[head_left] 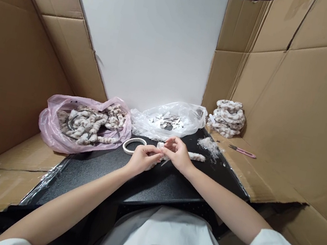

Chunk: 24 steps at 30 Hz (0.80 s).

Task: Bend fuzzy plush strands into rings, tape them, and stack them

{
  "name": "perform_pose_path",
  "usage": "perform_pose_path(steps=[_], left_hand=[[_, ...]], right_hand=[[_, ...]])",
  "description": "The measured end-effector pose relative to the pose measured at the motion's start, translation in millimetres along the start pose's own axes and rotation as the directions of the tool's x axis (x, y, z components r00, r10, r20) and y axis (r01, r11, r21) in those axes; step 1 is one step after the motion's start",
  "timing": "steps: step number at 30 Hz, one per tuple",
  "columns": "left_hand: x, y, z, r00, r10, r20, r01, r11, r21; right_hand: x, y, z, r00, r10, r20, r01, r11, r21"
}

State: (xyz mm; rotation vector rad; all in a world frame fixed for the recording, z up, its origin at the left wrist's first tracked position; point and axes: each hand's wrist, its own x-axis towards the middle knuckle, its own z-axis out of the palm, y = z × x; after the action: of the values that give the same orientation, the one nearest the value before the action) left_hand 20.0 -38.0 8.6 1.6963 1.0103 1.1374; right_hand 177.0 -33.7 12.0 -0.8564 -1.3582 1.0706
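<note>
My left hand (143,159) and my right hand (177,153) meet over the middle of the black table, fingertips pinched together. Between them is a small white piece (160,145), mostly covered by the fingers. A fluffy white-brown strip (197,157) pokes out to the right from behind my right hand. Beside my left hand lies a white tape roll (128,150). A thin pale end (164,163) shows below the fingers. The exact grip of each hand on the small piece is partly hidden.
A pink bag (48,119) of fluffy strips stands at the left, a clear bag (141,123) of small flat pieces at the back. Stacked fluffy rings (228,119), pink-handled snips (245,152) and loose fluff (210,146) are at the right. Cardboard walls (321,104) flank the black table (90,177).
</note>
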Motion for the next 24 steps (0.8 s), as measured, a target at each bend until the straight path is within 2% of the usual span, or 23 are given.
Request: perform_pose_path(steps=[4, 9, 12, 18, 24], left_hand=[[-2.8, 0.6, 1.2, 1.0, -0.023, 0.003, 0.023, 1.0, 0.012], [-3.2, 4.1, 1.1, 1.0, 0.024, 0.008, -0.023, 0.994, -0.109], [-0.2, 3.1, 0.0, 1.0, -0.008, 0.012, 0.009, 0.995, -0.101], [2.6, 0.6, -1.3, 0.998, -0.014, 0.062, 0.008, 0.995, 0.103], [1.9, 2.1, 1.2, 0.993, -0.076, 0.091, 0.077, 0.997, -0.006]], right_hand=[[1.8, 0.5, 1.2, 0.999, -0.007, -0.044, 0.009, 0.999, 0.043], [-1.8, -3.3, 2.8, 0.997, -0.056, -0.046, 0.059, 0.996, 0.062], [-7.1, -4.9, 3.1, 0.988, -0.145, -0.059, 0.145, 0.989, -0.013], [-17.6, -0.6, 0.7, 0.962, -0.267, -0.063, 0.243, 0.937, -0.252], [-24.1, 2.5, -2.4, 0.945, -0.327, -0.023, 0.289, 0.864, -0.412]])
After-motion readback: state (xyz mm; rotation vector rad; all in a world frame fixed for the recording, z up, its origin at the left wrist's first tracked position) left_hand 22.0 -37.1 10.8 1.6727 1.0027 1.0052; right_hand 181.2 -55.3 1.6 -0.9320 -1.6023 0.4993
